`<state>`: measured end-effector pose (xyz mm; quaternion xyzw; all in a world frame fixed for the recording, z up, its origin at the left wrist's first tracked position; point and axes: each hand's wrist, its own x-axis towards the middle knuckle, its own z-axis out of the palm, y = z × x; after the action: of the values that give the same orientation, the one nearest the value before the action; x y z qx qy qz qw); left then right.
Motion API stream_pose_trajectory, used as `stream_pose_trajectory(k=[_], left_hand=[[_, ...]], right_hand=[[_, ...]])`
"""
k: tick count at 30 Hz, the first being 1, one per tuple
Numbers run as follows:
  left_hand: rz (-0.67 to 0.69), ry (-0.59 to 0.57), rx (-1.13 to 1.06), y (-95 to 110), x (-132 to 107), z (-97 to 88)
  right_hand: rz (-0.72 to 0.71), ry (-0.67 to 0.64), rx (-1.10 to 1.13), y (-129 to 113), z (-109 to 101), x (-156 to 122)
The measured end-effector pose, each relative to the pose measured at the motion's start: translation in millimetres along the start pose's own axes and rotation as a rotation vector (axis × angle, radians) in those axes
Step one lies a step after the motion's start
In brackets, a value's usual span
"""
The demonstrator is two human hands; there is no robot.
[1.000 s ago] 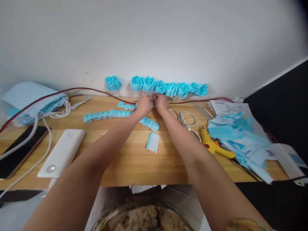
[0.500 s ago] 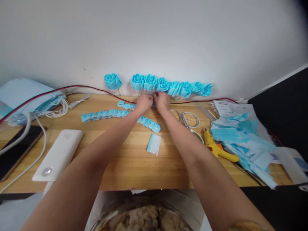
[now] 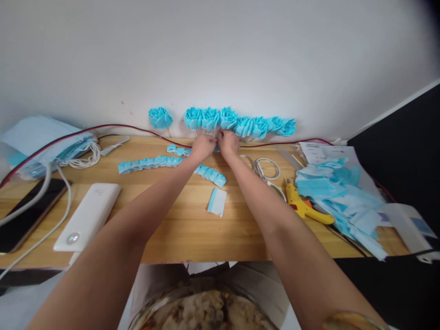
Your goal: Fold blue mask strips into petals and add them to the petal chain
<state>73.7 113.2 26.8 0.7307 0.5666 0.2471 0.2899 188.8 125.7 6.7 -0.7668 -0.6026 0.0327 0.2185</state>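
Observation:
A row of light-blue handmade flowers [image 3: 210, 119] on thin stems leans against the wall at the back of the table. Directly below one blue flower [image 3: 227, 118], my right hand [image 3: 228, 143] is closed, its fingertips pinched at the stem. Close beside it on the left, my left hand [image 3: 204, 145] is also closed; whatever its fingers hold is hidden. One more blue flower [image 3: 160, 118] stands apart at the left. Nearer than my hands lie a pleated blue strip [image 3: 150, 164], some of it behind my left forearm, and a small blue-and-white piece [image 3: 217, 201].
To the right are a yellow glue gun [image 3: 305, 206], scissors [image 3: 268, 168] and a heap of blue scraps [image 3: 338, 188] on paper. On the left lie a white power bank [image 3: 90, 215], a dark phone [image 3: 30, 215] and stacked blue sheets [image 3: 41, 137]. A red-black cable [image 3: 127, 126] runs along the back.
The flower above my right hand is more upright and slightly farther left among its neighbours. Both hands remain closed beneath the row. The whole view has shifted a little.

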Motion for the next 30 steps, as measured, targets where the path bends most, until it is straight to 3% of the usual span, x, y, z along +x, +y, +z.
stream_pose_trajectory(k=[4, 7, 9, 14, 16, 18, 21, 25, 30], left_hand=[[-0.004, 0.012, -0.043, 2.7, -16.6, -12.2], [0.014, 0.015, -0.074, 10.6, -44.7, -23.3], [0.089, -0.026, -0.094, 19.2, -77.1, -29.4], [0.428, -0.142, -0.33, 34.4, -184.8, -32.1], [0.458, -0.215, -0.421, 30.6, -219.0, -28.2], [0.393, -0.246, -0.47, 19.8, -241.5, -22.5], [0.244, -0.311, -0.48, -4.3, -258.8, -12.9], [0.166, -0.32, -0.497, -31.5, -269.6, -4.7], [0.118, -0.298, -0.5, -37.7, -272.3, -5.4]], right_hand=[[-0.014, -0.019, 0.004, 7.7, -4.1, -9.4], [-0.018, -0.028, -0.008, 18.4, -9.7, -16.0], [-0.012, -0.031, -0.021, 27.3, -14.4, -19.4], [0.036, -0.024, -0.047, 46.4, -21.8, -20.2], [0.058, -0.017, -0.053, 49.6, -21.5, -16.9], [0.079, -0.014, -0.055, 49.8, -19.5, -12.2], [0.105, -0.021, -0.051, 46.6, -15.0, -5.1], [0.153, -0.032, -0.06, 42.6, -9.5, 2.4], [0.191, -0.048, -0.12, 42.9, -7.8, 7.8]])
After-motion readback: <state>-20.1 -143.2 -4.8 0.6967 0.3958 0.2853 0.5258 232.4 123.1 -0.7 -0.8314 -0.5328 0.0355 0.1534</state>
